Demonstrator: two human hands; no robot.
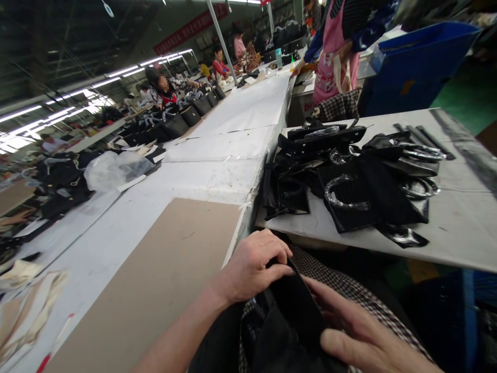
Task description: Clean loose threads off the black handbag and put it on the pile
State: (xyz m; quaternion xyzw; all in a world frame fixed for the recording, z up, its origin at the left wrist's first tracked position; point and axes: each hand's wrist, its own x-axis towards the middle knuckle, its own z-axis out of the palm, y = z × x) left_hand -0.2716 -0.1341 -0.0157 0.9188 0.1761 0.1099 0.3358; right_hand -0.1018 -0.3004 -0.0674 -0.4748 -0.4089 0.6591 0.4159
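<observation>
A black bag [289, 316] with a stiff upper edge rests on my lap, its dark fabric lining showing. My left hand [260, 264] is closed over the far corner of that edge, thumb on the inner side and fingers curled across the top. Lower down, my right hand [349, 321] grips the same edge, with its thumb inside and its fingers on the outer side, partly hidden. The bag's lower part runs out of view below. Beneath it lies a checked apron [349, 282].
A brown board [166, 269] lies on the long white table [229, 145] at left. Black bags with plastic-wrapped handles [349, 197] are piled on the side table [462, 223]. Behind stand a blue bin [415, 67] and a person in a pink apron [330, 57].
</observation>
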